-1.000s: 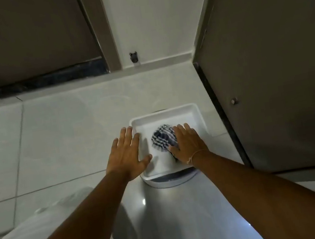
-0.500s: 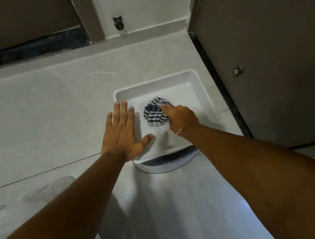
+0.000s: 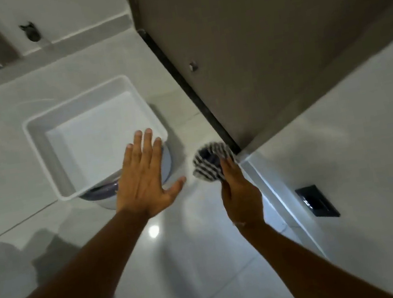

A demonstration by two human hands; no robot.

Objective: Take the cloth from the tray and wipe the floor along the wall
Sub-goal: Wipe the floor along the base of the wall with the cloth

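right hand (image 3: 239, 188) gripping checked cloth (image 3: 209, 163), out of the tray, low by the wall corner.

fingers closed around the bunched blue-and-white cloth, blurred, at about 2 o'clock from frame centre, just beside the dark strip at the foot of the brown door (image 3: 262, 35) and the white skirting (image 3: 271, 188); contact with the floor (image 3: 193, 252) not clear. left hand (image 3: 146, 174) spread flat and released, palm down, at 9 o'clock of the cloth, overlapping the near right corner of the white tray (image 3: 33, 133). tray bare inside, perched on a round white-and-purple base. bare toes at 6 o'clock. black wall plate (image 3: 317, 202) at 4 o'clock on the right wall.
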